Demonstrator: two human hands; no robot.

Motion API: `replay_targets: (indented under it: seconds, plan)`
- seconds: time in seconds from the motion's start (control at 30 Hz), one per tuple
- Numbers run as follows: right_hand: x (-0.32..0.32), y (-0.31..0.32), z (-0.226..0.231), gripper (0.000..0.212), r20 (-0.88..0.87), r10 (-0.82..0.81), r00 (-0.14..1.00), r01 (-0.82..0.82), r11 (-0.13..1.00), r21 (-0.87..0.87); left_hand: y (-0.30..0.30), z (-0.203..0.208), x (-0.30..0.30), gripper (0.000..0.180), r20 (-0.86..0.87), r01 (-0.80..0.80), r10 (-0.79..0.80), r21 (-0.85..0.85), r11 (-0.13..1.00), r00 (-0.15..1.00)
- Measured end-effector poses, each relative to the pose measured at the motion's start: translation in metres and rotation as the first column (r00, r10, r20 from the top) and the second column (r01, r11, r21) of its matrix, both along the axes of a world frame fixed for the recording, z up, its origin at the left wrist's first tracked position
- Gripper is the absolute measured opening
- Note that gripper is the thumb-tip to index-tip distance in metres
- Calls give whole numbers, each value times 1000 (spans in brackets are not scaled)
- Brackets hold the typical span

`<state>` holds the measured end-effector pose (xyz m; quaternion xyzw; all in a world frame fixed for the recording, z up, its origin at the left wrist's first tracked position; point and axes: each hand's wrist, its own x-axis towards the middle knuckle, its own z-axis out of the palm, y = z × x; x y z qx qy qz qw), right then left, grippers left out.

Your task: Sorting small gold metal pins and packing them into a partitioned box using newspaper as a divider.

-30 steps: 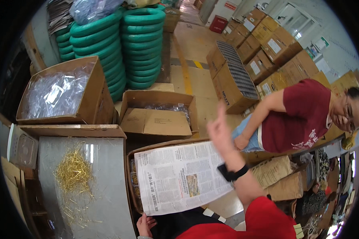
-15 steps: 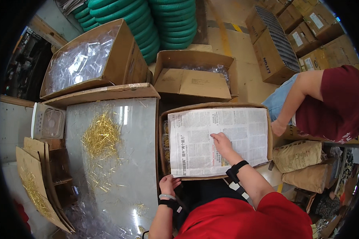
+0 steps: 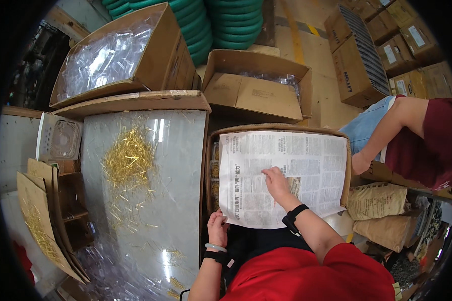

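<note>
A sheet of newspaper [image 3: 306, 155] lies over the top of a cardboard box [image 3: 210, 165] in front of me. Through a gap along the box's left side, clear packs with gold-coloured contents [image 3: 215, 186] show. My right hand [image 3: 277, 184] rests on the middle of the sheet, fingers stretched out. At the near left corner, my left hand [image 3: 217, 229] pinches the newspaper's edge; part of its fingertips is hidden. The sheet's near edge hangs over the box's rim.
Left of the box, a grey tabletop [image 3: 181, 150] carries a heap of gold strips [image 3: 129, 159] and clear plastic pieces [image 3: 118, 278]. Open boxes [image 3: 178, 60] [image 3: 266, 100] stand behind. A person in a maroon shirt [image 3: 412, 145] is at right, a hand [image 3: 359, 163] beside the box.
The whole view has shifted slightly. The newspaper's near edge now droops over the box's near rim, and my right hand has slid a little leftward on the sheet.
</note>
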<state>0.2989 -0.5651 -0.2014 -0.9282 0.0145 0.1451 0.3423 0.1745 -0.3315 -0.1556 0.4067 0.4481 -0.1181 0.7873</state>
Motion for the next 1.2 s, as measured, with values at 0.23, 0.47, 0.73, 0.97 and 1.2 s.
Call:
replay_targets:
  seconds: [0.23, 0.47, 0.73, 0.97, 1.2]
  plan:
    - [0, 6, -3, 17, 24, -50, 998, 50, 999, 2, -5, 14, 9, 5, 143, -14, 42, -188, 982, 989]
    - [-1, 7, -7, 18, 32, -111, 993, 109, 992, 57, -7, 24, 6, 5, 246, 11, 52, -249, 968, 968]
    - [-1, 3, -9, 18, 39, -48, 998, 45, 997, 62, -11, 31, 6, 5, 348, 177, -99, -201, 963, 932]
    - [-1, 8, -4, 18, 23, -64, 998, 62, 996, 71, -15, 43, 9, 7, 392, 291, -229, -107, 951, 891]
    - [-2, 8, -9, 17, 17, -66, 998, 65, 998, 11, -19, 43, 11, 8, 368, 413, -410, 75, 908, 834]
